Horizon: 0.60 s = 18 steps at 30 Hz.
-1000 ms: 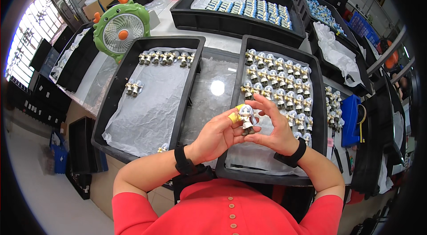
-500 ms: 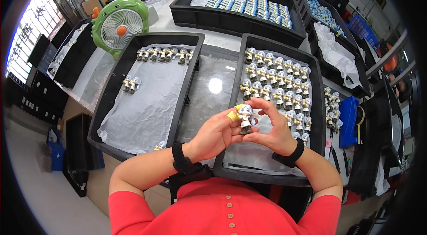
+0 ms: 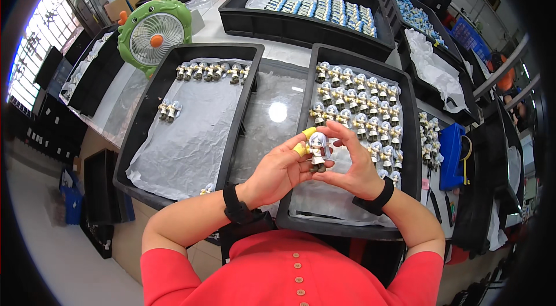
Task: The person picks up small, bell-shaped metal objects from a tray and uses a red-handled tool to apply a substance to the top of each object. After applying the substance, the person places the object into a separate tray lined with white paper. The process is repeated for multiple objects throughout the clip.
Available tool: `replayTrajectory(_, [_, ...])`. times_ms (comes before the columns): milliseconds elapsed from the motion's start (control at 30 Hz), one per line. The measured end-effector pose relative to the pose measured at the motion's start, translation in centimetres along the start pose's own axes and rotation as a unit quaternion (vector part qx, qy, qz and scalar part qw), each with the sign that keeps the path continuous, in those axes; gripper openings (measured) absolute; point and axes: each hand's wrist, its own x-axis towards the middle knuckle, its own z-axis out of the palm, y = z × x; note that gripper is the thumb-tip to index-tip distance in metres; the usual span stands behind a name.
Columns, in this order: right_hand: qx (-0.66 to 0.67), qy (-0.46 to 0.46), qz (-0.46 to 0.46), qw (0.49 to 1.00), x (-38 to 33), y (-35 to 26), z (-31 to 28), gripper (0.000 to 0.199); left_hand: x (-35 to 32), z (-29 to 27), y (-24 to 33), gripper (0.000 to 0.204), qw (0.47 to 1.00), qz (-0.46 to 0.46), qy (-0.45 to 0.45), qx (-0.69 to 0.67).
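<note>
A worktop (image 3: 278, 109) is covered with black trays: the left tray (image 3: 145, 132) is lined with white paper and nearly bare, the right tray (image 3: 414, 149) is filled with rows of small figurines (image 3: 356, 100). Above the right tray's near end, one grey-haired figurine (image 3: 317, 151) is held upright between the left hand (image 3: 278, 170), with yellow fingertip covers, and the right hand (image 3: 353, 161), both closed around it.

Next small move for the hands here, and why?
Probably set the figurine down in the left tray. Both the left hand and the right hand hold it above the right tray, which is packed with rows of similar figurines. The left tray holds one row at its far end and a pair below it, with bare paper lining to fill.
</note>
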Motion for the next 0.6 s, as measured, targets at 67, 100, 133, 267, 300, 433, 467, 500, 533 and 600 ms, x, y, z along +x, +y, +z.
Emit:
replayTrajectory(67, [-0.002, 0.002, -0.003, 1.0, 0.0, -0.1, 0.0, 0.094, 0.1, -0.2, 0.0, 0.043, 1.0, 0.003, -0.002, 0.002])
replayTrajectory(100, [-0.001, 0.003, -0.003, 1.0, 0.0, -0.1, 0.0, 0.094, 0.1, -0.2, 0.0, 0.043, 1.0, 0.004, -0.003, 0.004])
replayTrajectory(133, [0.001, 0.003, -0.003, 1.0, 0.1, -0.1, -0.1, 0.094, 0.1, -0.1, 0.1, 0.043, 1.0, 0.006, -0.005, 0.01])
replayTrajectory(267, [0.022, -0.003, -0.002, 1.0, 0.0, -0.2, -0.1, 0.094, 0.1, 0.0, 0.1, 0.043, 1.0, 0.01, 0.006, 0.017])
replayTrajectory(300, [0.03, -0.005, 0.004, 1.0, 0.0, -0.1, -0.1, 0.094, 0.0, 0.0, -0.1, 0.043, 1.0, 0.01, 0.015, 0.013])
replayTrajectory(433, [0.097, -0.009, 0.029, 0.995, 0.2, 0.2, 0.1, 0.093, -0.1, 0.0, 0.1, 0.044, 1.0, 0.012, 0.018, 0.009])
replayTrajectory(467, [0.106, -0.008, 0.034, 0.994, 0.2, 0.3, 0.1, 0.091, -0.1, 0.1, 0.2, 0.044, 1.0, 0.011, 0.018, 0.01])
replayTrajectory(500, [0.115, -0.007, 0.04, 0.993, 0.2, 0.3, 0.1, 0.09, -0.1, 0.1, 0.2, 0.045, 1.0, 0.01, 0.016, 0.012])
replayTrajectory(533, [0.124, -0.006, 0.045, 0.991, 0.2, 0.4, 0.1, 0.088, -0.1, 0.1, 0.2, 0.045, 1.0, 0.013, 0.017, 0.014])
replayTrajectory(600, [0.139, -0.01, 0.053, 0.989, 0.2, 0.9, 0.0, 0.088, -0.1, 0.0, 0.2, 0.045, 0.999, 0.019, 0.019, 0.019])
